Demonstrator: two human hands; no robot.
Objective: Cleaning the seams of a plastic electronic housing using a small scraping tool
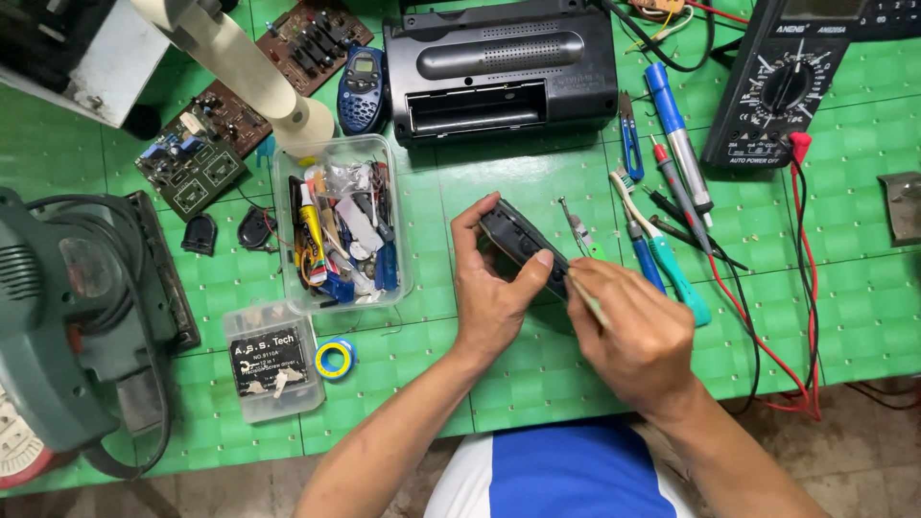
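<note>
- A small dark handset (519,245) is tilted up off the green mat (537,182), just below the black radio (501,69), so its end faces the tool.
- The left hand (494,288) has its fingers wrapped around the handset, steadying it.
- The right hand (633,331) pinches a thin pale tool (587,299), tip at the handset's lower end.
- A clear parts tub (341,225) sits left of the handset within reach.

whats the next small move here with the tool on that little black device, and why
Probably keep the left hand clamped on the small black device and ease the thin tool in the right hand along its lower end. The tip already meets that end, right beside the left thumb, so short, gentle strokes seem safest.
</note>
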